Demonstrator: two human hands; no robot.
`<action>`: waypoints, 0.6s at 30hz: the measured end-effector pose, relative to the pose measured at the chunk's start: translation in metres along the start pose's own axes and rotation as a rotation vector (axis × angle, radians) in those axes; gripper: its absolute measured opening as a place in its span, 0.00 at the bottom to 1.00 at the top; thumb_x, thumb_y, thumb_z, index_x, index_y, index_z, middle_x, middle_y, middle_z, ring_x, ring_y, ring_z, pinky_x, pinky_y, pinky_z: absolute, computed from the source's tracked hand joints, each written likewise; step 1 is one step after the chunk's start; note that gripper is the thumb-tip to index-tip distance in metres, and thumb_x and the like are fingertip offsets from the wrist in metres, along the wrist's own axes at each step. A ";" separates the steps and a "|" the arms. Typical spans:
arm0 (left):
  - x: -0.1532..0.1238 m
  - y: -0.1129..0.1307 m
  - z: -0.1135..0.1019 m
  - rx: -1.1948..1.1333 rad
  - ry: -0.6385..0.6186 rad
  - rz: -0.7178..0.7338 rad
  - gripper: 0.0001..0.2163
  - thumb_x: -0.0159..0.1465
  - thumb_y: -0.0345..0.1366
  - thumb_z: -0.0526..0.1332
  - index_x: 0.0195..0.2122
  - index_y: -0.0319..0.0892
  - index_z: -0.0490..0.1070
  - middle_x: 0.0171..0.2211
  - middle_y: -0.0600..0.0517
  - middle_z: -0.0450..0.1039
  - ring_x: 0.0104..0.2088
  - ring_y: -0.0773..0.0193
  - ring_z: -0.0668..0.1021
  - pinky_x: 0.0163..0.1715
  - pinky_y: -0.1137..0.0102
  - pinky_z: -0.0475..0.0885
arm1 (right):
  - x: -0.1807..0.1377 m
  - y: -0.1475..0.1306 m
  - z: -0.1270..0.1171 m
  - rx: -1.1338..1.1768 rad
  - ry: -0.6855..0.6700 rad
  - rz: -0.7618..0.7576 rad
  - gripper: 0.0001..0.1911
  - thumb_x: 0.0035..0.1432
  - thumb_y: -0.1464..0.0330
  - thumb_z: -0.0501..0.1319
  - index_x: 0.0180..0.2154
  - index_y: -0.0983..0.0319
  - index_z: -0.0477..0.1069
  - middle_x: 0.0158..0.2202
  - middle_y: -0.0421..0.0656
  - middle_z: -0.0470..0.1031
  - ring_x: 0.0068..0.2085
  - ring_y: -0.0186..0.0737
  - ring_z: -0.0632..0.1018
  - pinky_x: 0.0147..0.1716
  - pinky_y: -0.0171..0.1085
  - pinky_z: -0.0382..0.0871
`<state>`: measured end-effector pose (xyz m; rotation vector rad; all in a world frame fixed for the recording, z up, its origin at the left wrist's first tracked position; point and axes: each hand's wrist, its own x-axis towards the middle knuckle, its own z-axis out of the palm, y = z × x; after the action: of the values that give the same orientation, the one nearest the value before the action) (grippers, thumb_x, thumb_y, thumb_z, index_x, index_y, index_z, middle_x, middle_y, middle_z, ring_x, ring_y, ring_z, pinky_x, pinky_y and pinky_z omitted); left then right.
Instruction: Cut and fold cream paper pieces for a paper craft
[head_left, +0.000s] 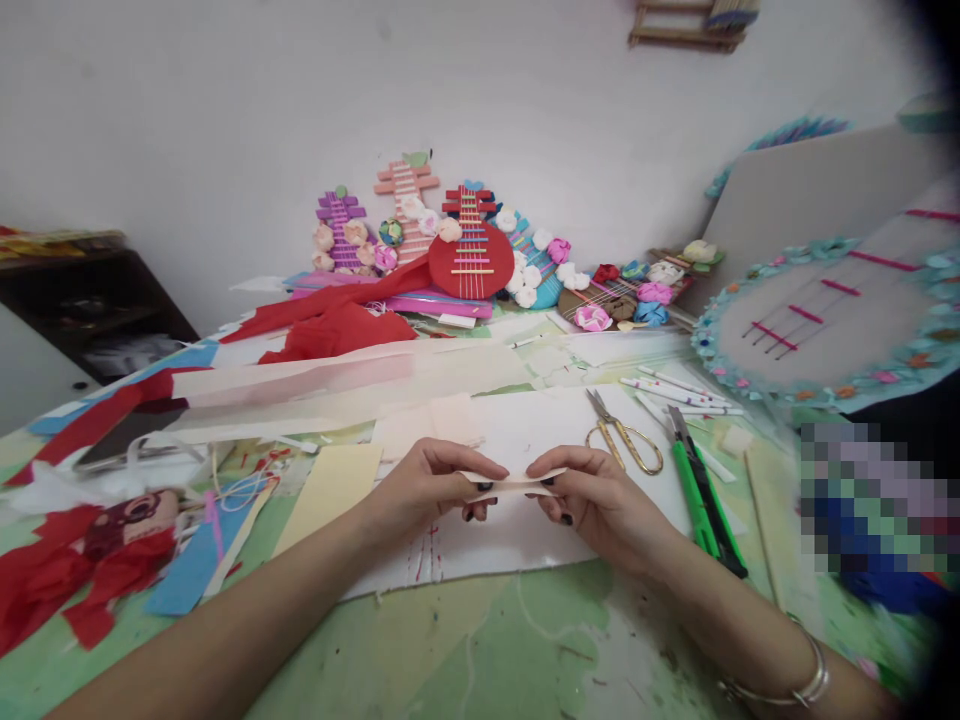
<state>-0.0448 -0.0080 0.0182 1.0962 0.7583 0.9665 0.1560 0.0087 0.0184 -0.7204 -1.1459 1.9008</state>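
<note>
Between my two hands a small strip of pale cream paper (517,486) is stretched, pinched at both ends. My left hand (448,480) grips its left end between thumb and fingers. At the other end, my right hand (581,485) holds it the same way. The strip hovers over a white board (495,555) with some red marks on its lower left. Gold-handled scissors (626,435) lie just beyond my right hand, with a green and black utility knife (703,490) further right.
Decorated paper lutes (471,262) lean against the wall at the back. Red crepe paper (337,335) and a long cream sheet (300,395) spread across the left. White rolled sticks (675,400) lie at the right, near a large flower-edged lute (825,320). A yellow card (330,490) sits by my left wrist.
</note>
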 end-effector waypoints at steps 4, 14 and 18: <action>-0.001 0.000 0.000 -0.091 -0.020 0.011 0.11 0.46 0.22 0.59 0.28 0.37 0.78 0.20 0.50 0.72 0.21 0.70 0.72 0.24 0.75 0.64 | -0.001 -0.001 -0.002 0.026 -0.030 0.018 0.05 0.44 0.76 0.61 0.27 0.65 0.75 0.18 0.40 0.70 0.20 0.27 0.68 0.22 0.29 0.57; 0.001 0.000 0.001 -0.078 0.066 0.036 0.05 0.51 0.33 0.65 0.24 0.35 0.73 0.24 0.51 0.69 0.24 0.72 0.69 0.26 0.76 0.62 | -0.002 0.003 0.000 0.007 -0.080 -0.033 0.13 0.36 0.77 0.55 0.27 0.67 0.75 0.22 0.43 0.70 0.26 0.32 0.69 0.27 0.33 0.60; 0.003 -0.003 0.002 0.068 0.146 0.031 0.10 0.51 0.32 0.67 0.34 0.39 0.73 0.23 0.55 0.67 0.22 0.74 0.68 0.24 0.77 0.60 | -0.002 0.005 -0.003 -0.122 -0.043 -0.061 0.10 0.40 0.74 0.55 0.26 0.67 0.74 0.23 0.44 0.71 0.26 0.34 0.69 0.28 0.35 0.61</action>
<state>-0.0412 -0.0066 0.0162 1.1073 0.9013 1.0618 0.1579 0.0074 0.0126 -0.7053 -1.3057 1.8149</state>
